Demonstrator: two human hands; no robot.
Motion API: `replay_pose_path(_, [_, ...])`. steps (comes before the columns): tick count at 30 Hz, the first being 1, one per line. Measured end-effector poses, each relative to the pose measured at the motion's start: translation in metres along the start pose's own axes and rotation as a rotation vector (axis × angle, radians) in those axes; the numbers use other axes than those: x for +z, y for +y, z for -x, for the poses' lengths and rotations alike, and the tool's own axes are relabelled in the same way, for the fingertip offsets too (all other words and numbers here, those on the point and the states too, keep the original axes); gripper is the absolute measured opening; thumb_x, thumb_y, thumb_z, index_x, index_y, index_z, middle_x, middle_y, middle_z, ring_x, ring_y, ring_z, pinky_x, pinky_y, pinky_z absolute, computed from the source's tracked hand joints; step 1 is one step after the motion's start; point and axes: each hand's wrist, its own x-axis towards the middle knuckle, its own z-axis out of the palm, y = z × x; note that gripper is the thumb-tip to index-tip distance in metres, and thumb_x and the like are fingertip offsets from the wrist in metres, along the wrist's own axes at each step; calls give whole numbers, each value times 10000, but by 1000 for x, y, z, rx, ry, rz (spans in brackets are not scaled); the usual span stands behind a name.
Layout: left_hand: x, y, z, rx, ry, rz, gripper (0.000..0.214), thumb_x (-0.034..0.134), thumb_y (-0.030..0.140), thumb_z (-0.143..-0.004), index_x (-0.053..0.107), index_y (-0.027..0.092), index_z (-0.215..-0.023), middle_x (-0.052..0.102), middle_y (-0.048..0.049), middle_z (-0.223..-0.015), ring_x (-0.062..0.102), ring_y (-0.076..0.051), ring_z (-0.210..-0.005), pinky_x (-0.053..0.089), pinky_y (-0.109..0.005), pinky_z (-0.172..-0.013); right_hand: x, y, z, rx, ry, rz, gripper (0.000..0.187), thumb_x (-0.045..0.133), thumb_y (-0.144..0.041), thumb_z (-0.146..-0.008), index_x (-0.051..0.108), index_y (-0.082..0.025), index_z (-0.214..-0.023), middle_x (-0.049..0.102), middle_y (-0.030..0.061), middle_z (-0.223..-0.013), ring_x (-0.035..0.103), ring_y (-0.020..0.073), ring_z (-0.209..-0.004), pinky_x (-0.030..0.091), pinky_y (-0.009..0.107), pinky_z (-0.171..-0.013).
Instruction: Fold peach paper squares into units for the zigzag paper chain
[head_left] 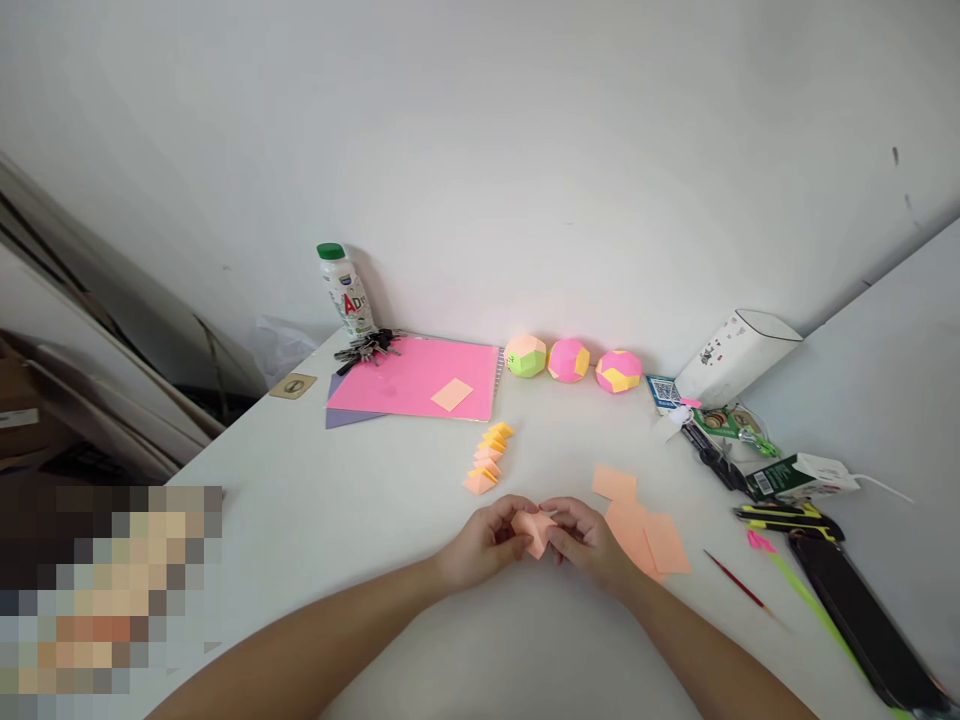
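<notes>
Paper piece [533, 531]: pinched in the fingers of both your left hand [484, 545] and right hand [590, 545], just nearer you than the folded row [489, 457]; looks part-folded. Apparently done: the row itself, plus three paper balls [569, 361] beyond it. Apparently left: flat sheets [628, 525] lying right of the row, no folds visible.

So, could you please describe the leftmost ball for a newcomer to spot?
On the white table, find the large pink sheet. Just right of it stands a row of three faceted balls. The leftmost ball alone shows green, while its neighbours are pink and yellow.
</notes>
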Motion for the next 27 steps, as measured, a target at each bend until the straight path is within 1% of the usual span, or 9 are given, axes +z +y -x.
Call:
replay_pose_path(3, [-1,-4,0,10,5,5,285,589,350,-810,503,176,-1018,651,-23,-770,611,-176,-801,447,-322,-711,1,1,0,-21,6,26,237,525,-342,-860,537,-194,-1045,598,-5,-681,546,117,-571,482,269,-571])
replay_pose_path(6, [-1,-6,-1,-5,22,1,270,592,363,-806,515,175,-984,656,-27,-767,610,-170,-779,451,-314,-696,3,2,0,-33,28,72,233,524,-347,-858,539,-191,-1031,624,11,-712,553,124,-576,481,268,-553])
replay_pose_path(11, [0,-4,0,-19,24,3,260,593,359,-803,522,178,-975,646,-24,-763,606,-155,-743,451,-291,-662,4,3,0,-36,42,126,225,521,-347,-858,539,-192,-1020,624,7,-691,558,127,-558,479,266,-538])
replay_pose_path(20, [0,-6,-1,-20,38,-2,261,594,354,-798,519,173,-971,654,-27,-758,610,-161,-753,452,-295,-673,5,5,0,-70,49,165,209,498,-332,-871,528,-189,-1020,637,16,-702,546,126,-542,449,251,-509])
replay_pose_path(24, [0,-7,-1,3,46,-31,277,591,354,-805,532,171,-1004,661,-32,-771,608,-167,-777,454,-298,-689,8,5,1,-97,60,237,177,480,-325,-880,519,-196,-995,632,8,-684,543,128,-536,426,244,-506])
replay_pose_path(27, [0,-8,-2,33,42,-36,297,602,365,-798,536,170,-1013,660,-30,-757,605,-169,-778,463,-312,-713,9,5,2,-147,70,292,139,462,-299,-883,522,-195,-951,635,13,-698,520,119,-523,398,231,-488])
